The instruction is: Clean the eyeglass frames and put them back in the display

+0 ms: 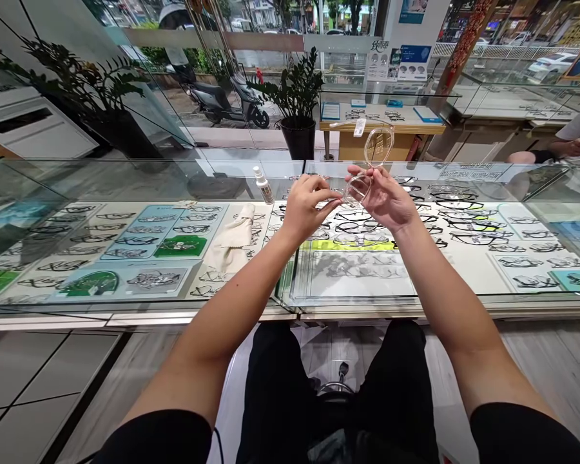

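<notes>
A pair of clear-framed eyeglasses (379, 147) is held up above the glass counter, turned so that one lens stands over the other. A small white tag (359, 127) hangs on its upper temple arm. My right hand (387, 198) is closed on the frame near the bridge, between thumb and fingers. From the left, my left hand (309, 205) pinches the edge of the lower rim; its exact hold is partly hidden by the fingers. A white spray bottle (263, 185) stands on the counter left of my left hand. Nearer to me, a crumpled cream cloth (232, 240) lies on the glass.
Many eyeglasses lie in rows inside the glass display counter (251, 301). Beyond it stand a potted plant (297, 90), a wooden display table (381, 132) and a window onto a street with a parked scooter (225, 100). Another person's arm (563, 145) shows at far right.
</notes>
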Demonstrator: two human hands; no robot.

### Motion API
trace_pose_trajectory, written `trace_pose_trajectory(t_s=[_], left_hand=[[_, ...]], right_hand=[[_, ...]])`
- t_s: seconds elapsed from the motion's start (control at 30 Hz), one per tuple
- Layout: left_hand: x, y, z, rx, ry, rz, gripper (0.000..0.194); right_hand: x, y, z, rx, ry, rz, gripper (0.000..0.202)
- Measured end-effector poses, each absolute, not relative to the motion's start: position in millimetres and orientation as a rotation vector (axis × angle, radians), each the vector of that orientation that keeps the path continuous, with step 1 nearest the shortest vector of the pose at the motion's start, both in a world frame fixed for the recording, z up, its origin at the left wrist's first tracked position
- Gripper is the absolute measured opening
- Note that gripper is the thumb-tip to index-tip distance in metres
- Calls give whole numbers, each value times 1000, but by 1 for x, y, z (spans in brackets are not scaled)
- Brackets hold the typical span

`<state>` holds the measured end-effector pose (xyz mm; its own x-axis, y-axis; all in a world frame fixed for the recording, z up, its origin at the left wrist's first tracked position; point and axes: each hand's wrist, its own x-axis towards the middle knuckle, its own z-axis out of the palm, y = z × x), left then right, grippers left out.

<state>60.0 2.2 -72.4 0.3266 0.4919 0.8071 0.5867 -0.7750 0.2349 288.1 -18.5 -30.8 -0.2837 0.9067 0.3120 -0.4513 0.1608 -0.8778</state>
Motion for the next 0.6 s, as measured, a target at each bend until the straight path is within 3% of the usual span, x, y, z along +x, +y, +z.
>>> trace_pose_trajectory(t_s=[0.07,0.2,0.33,0.47,0.6], left_hand=[[57,4,-71,-2415,-1066,-1505,37],[35,17,-68,-1927,-1484,-1724,75],[2,39,-74,-1528,-2033,-1733,89],[-16,58,-85,-1524,-2483,-1673,78],[-23,65,-93,-1511,-2653,-1611,47]], right_hand=[[290,-18,-31,-516,-1236,1407,44],[296,-17,-29,-548,-1273,1321,46],[299,-17,-28,-596,-1294,1275,48],[299,-18,-28,-566,-1256,1308,47],[299,-19,-29,-545,-1232,1341,47]])
